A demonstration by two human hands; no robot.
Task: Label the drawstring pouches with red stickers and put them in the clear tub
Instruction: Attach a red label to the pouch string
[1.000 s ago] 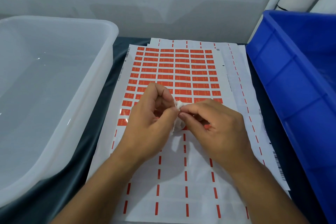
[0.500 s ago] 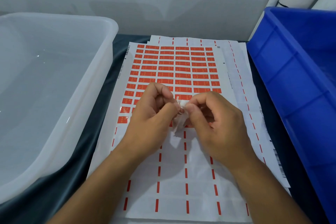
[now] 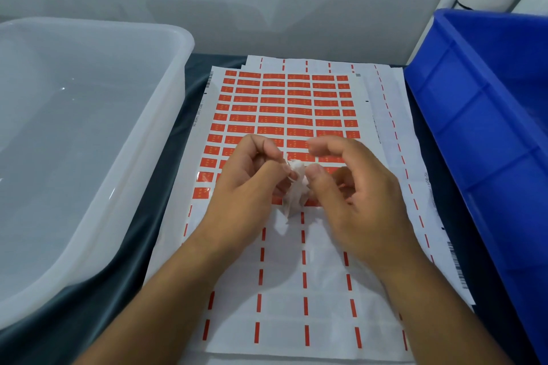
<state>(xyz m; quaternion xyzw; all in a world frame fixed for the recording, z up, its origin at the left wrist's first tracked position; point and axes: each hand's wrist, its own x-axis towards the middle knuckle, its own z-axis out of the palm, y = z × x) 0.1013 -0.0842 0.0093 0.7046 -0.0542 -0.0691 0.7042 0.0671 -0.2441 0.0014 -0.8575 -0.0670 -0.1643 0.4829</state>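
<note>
L hand (image 3: 249, 181) & R hand (image 3: 350, 187) close together above sticker sheet (image 3: 284, 109), both pinching small white pouch (image 3: 295, 187). Clear tub (image 3: 166, 115) at left, blue bin (image 3: 474, 133) at right.

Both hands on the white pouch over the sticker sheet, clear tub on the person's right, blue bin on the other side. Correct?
Not quite: the head view shows the clear tub on the person's left and the blue bin on the right. The rest holds: left hand and right hand pinch the white pouch over the sticker sheet.
</note>
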